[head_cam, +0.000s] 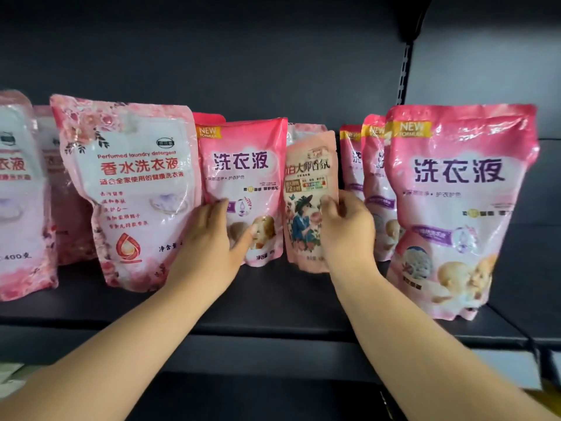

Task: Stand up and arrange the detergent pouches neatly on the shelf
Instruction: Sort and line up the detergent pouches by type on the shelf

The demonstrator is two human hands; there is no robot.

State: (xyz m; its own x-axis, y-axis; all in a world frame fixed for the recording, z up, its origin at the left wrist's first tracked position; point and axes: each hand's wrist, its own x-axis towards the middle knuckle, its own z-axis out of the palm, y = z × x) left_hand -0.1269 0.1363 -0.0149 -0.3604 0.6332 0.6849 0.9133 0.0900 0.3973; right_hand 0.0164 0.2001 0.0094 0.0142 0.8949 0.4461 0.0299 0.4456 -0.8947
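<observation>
Everything's stood upright on the dark metal shelf point(273, 299). At far left the pale rose-printed plastic pouch point(18, 192) is cut off by the frame, with the big floral "Perfumed laundry detergent" pouch point(130, 189) to its right and set nearer the front edge. Next comes the glossy pink "NEW" pouch point(246, 177), then the small peach pouch with a lady illustration point(309, 192). At far right, 2 pouches are tucked behind the large pink front pouch point(458, 208).

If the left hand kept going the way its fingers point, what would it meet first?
The left hand already touches the bright pink pouch; past that, probably another pink pouch behind it, though depth is unclear.
</observation>
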